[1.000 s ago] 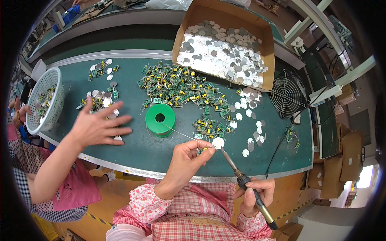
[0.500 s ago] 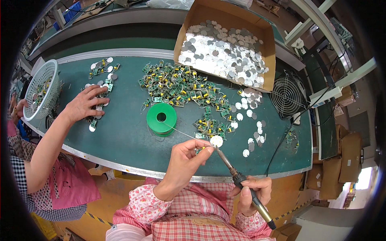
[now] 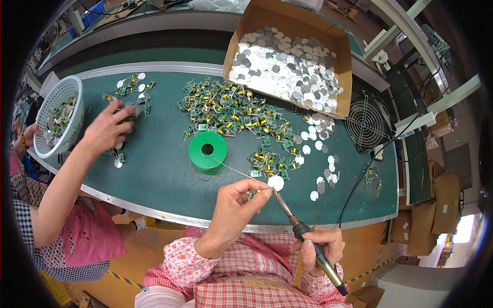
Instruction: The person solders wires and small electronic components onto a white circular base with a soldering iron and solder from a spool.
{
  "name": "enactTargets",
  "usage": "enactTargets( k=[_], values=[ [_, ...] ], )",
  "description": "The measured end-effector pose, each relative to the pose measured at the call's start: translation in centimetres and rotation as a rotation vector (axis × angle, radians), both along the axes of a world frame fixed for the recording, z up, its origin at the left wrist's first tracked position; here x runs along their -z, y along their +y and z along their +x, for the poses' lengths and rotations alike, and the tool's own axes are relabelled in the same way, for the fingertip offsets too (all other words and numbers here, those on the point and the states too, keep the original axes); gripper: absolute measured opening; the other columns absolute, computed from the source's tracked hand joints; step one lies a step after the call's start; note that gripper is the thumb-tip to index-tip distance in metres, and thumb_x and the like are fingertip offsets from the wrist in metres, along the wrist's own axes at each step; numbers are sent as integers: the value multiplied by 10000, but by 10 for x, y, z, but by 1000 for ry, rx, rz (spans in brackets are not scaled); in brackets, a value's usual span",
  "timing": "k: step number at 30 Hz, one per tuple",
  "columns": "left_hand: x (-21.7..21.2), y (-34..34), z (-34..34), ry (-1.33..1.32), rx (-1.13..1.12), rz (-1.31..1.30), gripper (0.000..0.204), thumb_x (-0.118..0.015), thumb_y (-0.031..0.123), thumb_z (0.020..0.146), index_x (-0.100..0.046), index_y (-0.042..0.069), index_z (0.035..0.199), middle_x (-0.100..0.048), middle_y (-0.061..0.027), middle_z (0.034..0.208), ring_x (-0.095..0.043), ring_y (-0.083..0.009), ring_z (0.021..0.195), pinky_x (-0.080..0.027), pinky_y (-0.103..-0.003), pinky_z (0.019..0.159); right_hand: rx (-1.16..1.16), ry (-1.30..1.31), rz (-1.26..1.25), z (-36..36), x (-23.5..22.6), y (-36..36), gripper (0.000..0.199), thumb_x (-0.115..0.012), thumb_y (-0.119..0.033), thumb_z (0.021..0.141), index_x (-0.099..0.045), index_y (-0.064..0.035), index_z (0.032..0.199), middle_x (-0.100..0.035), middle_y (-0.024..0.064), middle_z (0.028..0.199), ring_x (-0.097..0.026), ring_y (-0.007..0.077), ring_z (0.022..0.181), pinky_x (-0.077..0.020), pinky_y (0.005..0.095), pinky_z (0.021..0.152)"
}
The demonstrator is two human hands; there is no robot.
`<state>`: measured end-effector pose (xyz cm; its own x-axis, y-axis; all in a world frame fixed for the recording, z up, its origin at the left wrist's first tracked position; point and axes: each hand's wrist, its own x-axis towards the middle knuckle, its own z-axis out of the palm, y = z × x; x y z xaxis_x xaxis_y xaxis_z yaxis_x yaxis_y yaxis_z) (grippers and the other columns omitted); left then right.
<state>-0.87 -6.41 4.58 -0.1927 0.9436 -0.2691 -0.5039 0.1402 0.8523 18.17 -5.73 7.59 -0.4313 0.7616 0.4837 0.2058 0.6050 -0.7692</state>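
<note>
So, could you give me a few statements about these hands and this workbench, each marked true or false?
1. The right hand holds a soldering iron. True.
2. The left hand pinches a thin wire leading from the green spool. True.
3. The cardboard box holds many round discs. True.
4. The green spool sits inside the cardboard box. False: it rests on the green table.
5. The discs are all bright yellow. False: they look white and grey.
6. Both hands grip the soldering iron. False: only the right hand does.
</note>
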Motion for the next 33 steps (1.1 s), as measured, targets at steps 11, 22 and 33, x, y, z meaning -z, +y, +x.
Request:
enactTargets(
  k=[11,22,33],
  values=[
    [4,-7,0,59,61,-56,99,-666,70,837,-665,-2,906,-617,-7,786,-503,-32,653,-383,-183,578,273,300,-237,1,1,-7,199,-538,-138,876,-440,21,944,-531,86,592,-569,149,459,-455,232,449],
    [7,-61,-81,1527,-171,-150,225,-720,101,729,-612,32,914,-607,-89,800,-572,-224,714,-412,-336,693,442,160,-314,33,25,10,164,-534,-137,889,-486,-7,977,-581,69,551,-575,122,477,-448,229,475],
    [20,-7,-3,1568,-125,265,238,-705,97,748,-584,61,950,-595,-100,948,-560,-273,804,-422,-361,713,390,189,-435,24,21,7,176,-550,-151,910,-493,-13,1003,-628,84,626,-608,113,568,-485,232,526]
  ],
)
